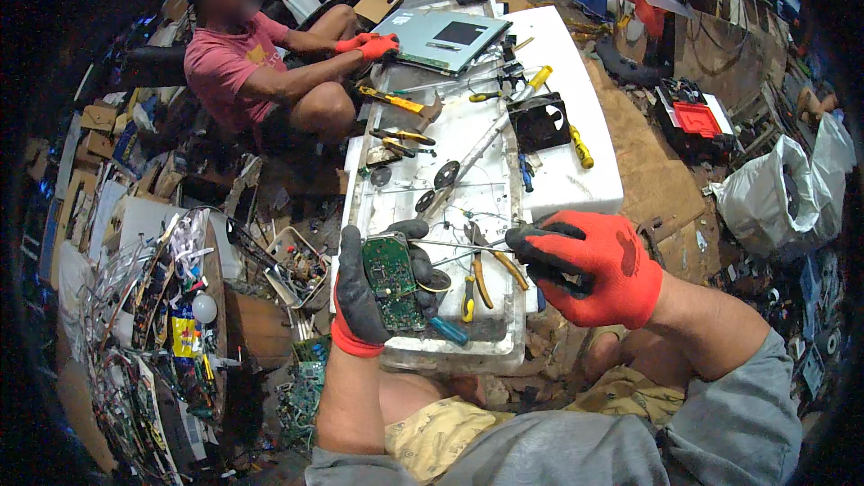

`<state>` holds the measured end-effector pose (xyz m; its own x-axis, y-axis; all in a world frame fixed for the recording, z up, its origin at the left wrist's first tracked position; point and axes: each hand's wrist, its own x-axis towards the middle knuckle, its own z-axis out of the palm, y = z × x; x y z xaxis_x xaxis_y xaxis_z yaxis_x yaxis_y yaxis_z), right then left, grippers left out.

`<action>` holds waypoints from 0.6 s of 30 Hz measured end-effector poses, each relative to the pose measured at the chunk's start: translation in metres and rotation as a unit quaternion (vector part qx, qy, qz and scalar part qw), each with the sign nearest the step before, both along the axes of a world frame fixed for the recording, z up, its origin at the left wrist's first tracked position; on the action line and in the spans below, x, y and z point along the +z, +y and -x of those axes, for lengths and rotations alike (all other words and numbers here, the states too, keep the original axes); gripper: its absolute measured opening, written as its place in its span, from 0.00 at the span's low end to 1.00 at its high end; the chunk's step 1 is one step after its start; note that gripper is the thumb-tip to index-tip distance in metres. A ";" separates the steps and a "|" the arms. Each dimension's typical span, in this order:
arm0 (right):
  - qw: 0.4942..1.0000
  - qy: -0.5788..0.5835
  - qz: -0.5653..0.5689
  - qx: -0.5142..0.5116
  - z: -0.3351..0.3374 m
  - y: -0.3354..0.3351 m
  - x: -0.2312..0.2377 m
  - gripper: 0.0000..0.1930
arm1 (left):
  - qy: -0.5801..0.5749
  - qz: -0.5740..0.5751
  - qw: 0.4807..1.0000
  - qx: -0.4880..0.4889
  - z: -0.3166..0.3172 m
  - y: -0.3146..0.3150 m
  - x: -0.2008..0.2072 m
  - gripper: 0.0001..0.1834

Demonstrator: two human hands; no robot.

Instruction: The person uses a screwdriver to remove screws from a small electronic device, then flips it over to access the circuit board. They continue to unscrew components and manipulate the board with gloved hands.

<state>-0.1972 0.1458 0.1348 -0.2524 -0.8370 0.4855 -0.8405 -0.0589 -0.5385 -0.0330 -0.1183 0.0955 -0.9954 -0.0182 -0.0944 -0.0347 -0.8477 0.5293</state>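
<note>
My left hand [358,288], in a grey-and-red glove, grips a green circuit board [391,281] crowded with small parts and tilts it up over the near end of the table. My gloved right hand [589,268] is closed around a thin metal-shafted tool [463,245]. The tool's shaft reaches left to the board's upper right edge; its handle is hidden in my fingers. Between my hands lie pliers with orange handles [483,281], a small yellow-and-black screwdriver [469,299] and a blue-handled tool [449,330].
Across the table a person in red gloves [378,47] handles a flat grey panel [453,40]. A hammer [401,101], black-and-yellow pliers [402,139] and a yellow screwdriver [580,147] lie farther off. Wires and scrap heap [171,342] at left; a white sack [776,187] stands right.
</note>
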 end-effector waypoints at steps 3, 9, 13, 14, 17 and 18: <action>1.000 0.017 0.009 -0.004 0.000 0.001 -0.005 0.24 | 0.000 -0.021 1.000 -0.003 0.002 0.004 0.000 0.43; 0.999 0.041 0.012 -0.008 0.000 0.002 -0.010 0.26 | 0.004 -0.028 1.000 0.007 0.003 0.003 0.001 0.42; 0.999 0.037 -0.022 -0.004 -0.003 0.004 -0.011 0.27 | 0.015 -0.090 0.996 0.005 0.005 0.007 0.000 0.39; 0.999 0.044 -0.022 -0.005 -0.004 0.004 -0.011 0.27 | 0.019 -0.107 0.994 0.001 0.005 0.009 0.000 0.38; 0.998 0.062 -0.020 -0.012 -0.007 0.002 -0.013 0.28 | 0.018 -0.117 0.993 0.010 0.004 0.005 -0.007 0.39; 0.997 0.067 -0.019 -0.017 -0.008 0.002 -0.013 0.28 | 0.004 -0.114 0.993 0.019 0.003 0.006 -0.006 0.38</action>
<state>-0.1888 0.1482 0.1216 -0.2157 -0.8480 0.4841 -0.9064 -0.0105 -0.4223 -0.0364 -0.1121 0.0896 -0.9951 -0.0343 -0.0925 0.0025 -0.9460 0.3243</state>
